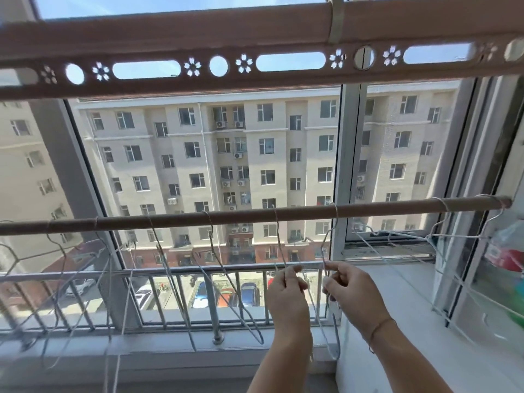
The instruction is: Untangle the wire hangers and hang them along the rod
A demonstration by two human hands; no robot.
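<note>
A brown rod (175, 217) runs across the window at mid height. Several thin grey wire hangers hang from it by their hooks, spread from the far left (56, 245) to the far right (442, 225). Two of them hang side by side right of centre. My left hand (286, 290) pinches the wire of one hanger (279, 239) below its hook. My right hand (344, 285) pinches the wire of the neighbouring hanger (330, 236). The two hands are close together, just below the rod.
A wide perforated drying rail (198, 46) crosses overhead. Behind the rod are the window frame (346, 171) and a metal guard railing (181, 272). A white sill (402, 307) lies at the right, with colourful packaging (507, 251) at the far right edge.
</note>
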